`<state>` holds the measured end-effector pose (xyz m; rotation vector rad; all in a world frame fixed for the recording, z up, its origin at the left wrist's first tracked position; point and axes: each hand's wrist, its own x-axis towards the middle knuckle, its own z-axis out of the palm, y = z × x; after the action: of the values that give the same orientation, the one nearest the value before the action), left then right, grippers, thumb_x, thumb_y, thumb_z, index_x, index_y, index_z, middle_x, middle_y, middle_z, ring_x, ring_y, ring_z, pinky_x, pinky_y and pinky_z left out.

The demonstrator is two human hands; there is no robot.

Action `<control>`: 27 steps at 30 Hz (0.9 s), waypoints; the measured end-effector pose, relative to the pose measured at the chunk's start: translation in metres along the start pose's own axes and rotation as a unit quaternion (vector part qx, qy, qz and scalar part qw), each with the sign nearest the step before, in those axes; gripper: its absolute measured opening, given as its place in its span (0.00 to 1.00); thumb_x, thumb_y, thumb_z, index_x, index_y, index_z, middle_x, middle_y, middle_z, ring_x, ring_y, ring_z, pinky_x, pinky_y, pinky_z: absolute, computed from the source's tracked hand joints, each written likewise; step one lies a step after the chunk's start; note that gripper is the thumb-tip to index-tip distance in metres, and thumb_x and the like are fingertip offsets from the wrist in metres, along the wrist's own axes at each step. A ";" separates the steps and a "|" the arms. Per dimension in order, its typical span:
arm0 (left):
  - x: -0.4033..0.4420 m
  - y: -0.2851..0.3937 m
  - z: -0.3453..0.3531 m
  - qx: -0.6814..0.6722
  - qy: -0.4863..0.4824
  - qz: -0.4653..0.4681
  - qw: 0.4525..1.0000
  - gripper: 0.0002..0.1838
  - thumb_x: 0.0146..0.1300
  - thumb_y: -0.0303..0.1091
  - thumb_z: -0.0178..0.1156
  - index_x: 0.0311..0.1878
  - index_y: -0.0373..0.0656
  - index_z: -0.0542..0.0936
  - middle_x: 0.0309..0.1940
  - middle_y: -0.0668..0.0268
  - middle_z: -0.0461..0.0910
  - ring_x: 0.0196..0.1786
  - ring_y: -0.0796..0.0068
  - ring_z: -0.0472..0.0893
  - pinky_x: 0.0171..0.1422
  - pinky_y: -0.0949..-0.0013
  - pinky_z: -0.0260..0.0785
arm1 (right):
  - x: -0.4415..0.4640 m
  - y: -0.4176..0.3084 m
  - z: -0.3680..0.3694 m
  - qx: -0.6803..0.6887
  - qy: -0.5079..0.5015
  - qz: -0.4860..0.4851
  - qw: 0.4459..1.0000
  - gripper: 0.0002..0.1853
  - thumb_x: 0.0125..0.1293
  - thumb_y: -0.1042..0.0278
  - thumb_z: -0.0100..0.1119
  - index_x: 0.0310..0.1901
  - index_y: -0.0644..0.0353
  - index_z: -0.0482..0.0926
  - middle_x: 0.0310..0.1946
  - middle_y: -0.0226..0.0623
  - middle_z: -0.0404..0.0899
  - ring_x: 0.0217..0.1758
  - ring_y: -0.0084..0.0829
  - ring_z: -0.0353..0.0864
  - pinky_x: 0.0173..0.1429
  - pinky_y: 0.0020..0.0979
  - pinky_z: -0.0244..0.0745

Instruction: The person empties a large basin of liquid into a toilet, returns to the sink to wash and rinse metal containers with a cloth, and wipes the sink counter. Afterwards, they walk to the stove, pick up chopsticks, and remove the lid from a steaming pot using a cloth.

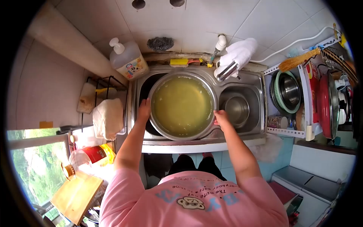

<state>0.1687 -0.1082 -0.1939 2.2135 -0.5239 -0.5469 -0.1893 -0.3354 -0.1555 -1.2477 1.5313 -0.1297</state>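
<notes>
A large round metal basin [153,123] full of cloudy yellow-green liquid [183,104] sits over the left bowl of the steel sink. My left hand [144,110] grips the basin's left rim, and my right hand [221,118] grips its right rim, fingers curled against the edge. Most of the left fingers are hidden behind the wall of the basin. Just right of my right hand, a smaller metal pot [237,109] stands in the right sink bowl [254,125]. The faucet [227,71], with a white cloth [239,53] around it, rises behind the sink.
A pump bottle [129,62] stands at the back left, near a steel-wool scrubber [160,44]. A wire rack with a cloth [108,119] is at left, above a cutting board [76,197]. At right, a shelf holds nested bowls [289,92] and a brush [298,60].
</notes>
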 end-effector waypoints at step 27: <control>-0.098 0.094 -0.093 -0.260 -0.041 -0.001 0.965 0.22 0.76 0.48 0.46 0.49 0.35 0.76 0.38 0.66 0.79 0.41 0.78 0.76 0.47 0.74 0.69 | -0.113 -0.010 -0.030 0.291 -0.042 -0.157 0.943 0.17 0.75 0.54 0.51 0.34 0.59 0.72 0.31 0.23 0.71 0.36 0.17 0.65 0.43 0.24 0.65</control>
<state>0.1198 -0.0592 -0.0450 1.6973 -0.3678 -0.6902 -0.2240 -0.2712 -0.0641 -0.9857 1.0911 -0.6803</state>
